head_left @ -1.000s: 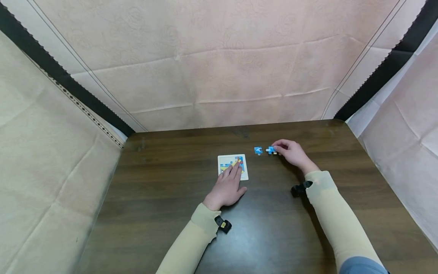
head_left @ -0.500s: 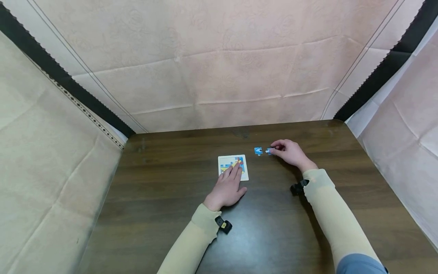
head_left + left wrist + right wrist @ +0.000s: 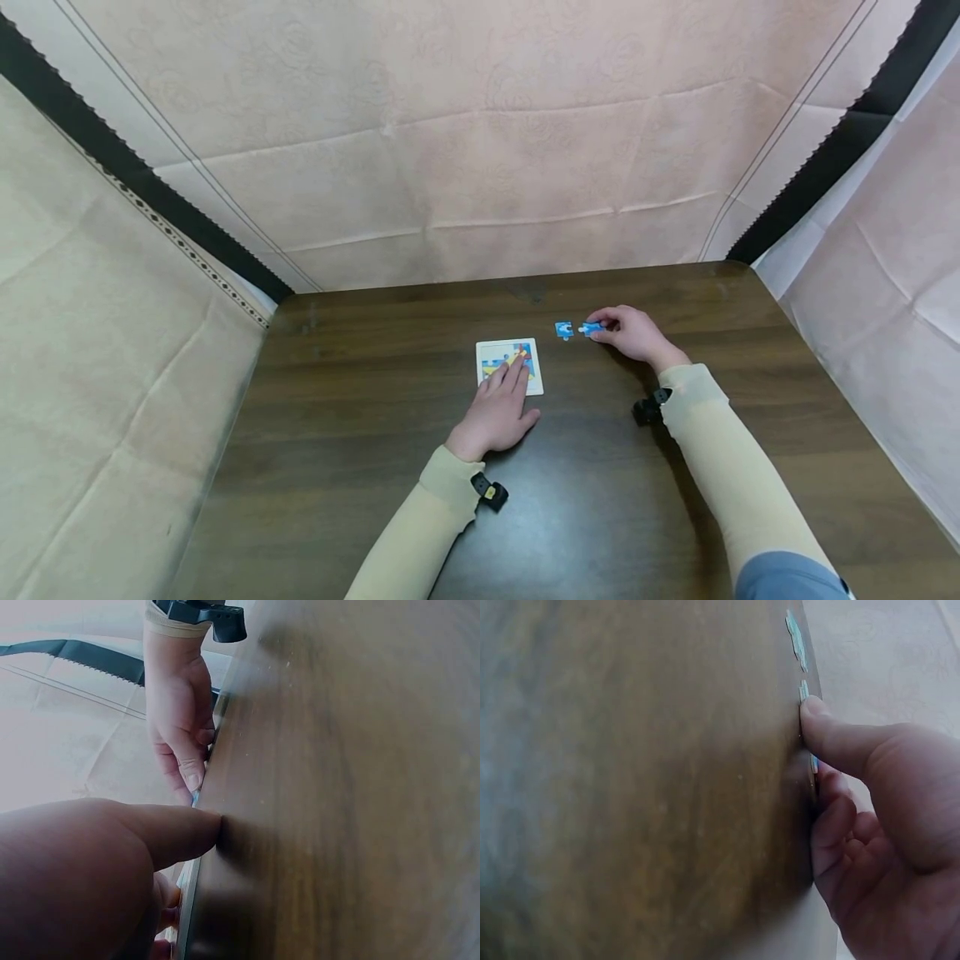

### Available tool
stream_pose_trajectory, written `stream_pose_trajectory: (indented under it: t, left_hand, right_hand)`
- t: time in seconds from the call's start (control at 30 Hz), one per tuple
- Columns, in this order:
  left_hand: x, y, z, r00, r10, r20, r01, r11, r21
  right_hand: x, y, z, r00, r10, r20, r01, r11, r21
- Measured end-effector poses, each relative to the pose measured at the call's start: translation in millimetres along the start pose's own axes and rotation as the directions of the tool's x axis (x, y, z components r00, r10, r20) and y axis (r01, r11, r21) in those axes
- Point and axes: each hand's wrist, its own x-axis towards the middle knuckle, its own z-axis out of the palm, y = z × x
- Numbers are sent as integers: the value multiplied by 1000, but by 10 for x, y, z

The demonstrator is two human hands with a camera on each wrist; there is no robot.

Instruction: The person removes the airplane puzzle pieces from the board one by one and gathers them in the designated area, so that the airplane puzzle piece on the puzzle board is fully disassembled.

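Near the far side of the table, my right hand [image 3: 636, 335] pinches a blue jigsaw piece [image 3: 589, 329] between thumb and fingers. In the right wrist view the thumb presses on this piece [image 3: 804, 688], covering part of it. Just left of it lies a second blue jigsaw piece [image 3: 564, 330], with a small gap between them. My left hand [image 3: 493, 415] rests with extended fingers on a small white-bordered jigsaw board [image 3: 491, 350]. Blue, yellow and red picture parts show around the fingertips; the lower part of the board is hidden under the hand.
The brown wooden table [image 3: 360, 417] extends around both hands. Pale cloth [image 3: 465, 167] hangs behind its far edge and at the sides. A black wrist camera [image 3: 491, 493] is on the left forearm, another camera [image 3: 651, 408] on the right.
My right hand has shifted slightly left, and the pinched piece looks turned, its tab now pointing toward the second piece. My left hand and the board have stayed in place.
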Motion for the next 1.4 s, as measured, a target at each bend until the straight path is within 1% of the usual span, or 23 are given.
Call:
stream_pose_trajectory:
  t: [0.07,0.23,0.5,0.83,0.97,1.13,1.27,1.4]
  left_hand:
    - [-3,3,-6,1000,-1,-1,1,1000,-5]
    - [-1,1,9,1000,1,1,-1,1000,-8]
    - [-7,13,27,1000,4,8,-4,1000,-3]
    - [-32,36,2,1000,14,0,-14,1000,2]
    - [-27,29,6,1000,6,1,-6,1000,1]
    - [-29,11,0,1000,7,-3,-7,1000,-21]
    - [-22,-6,-3,1000,10,0,-10,999,-36]
    - [-12,-13,-11,1000,9,1,-9,1000,-28]
  right_hand:
    - [15,-11,6,1000,-5,-4,5,1000,-18]
    - [28,-13,24,1000,9,-3,-10,999,-42]
    - [-15,12,28,1000,22,7,-22,999,-28]
    - [-50,-2,22,999,51,2,-51,999,-8]
    - [-38,-16,27,999,48,14,-48,999,-15]
    - [-25,-36,18,999,24,30,-23,999,-22]
    - [-20,-56,-4,999,25,37,-24,999,-25]
    - [-22,-62,-31,999,28,35,-27,999,-23]
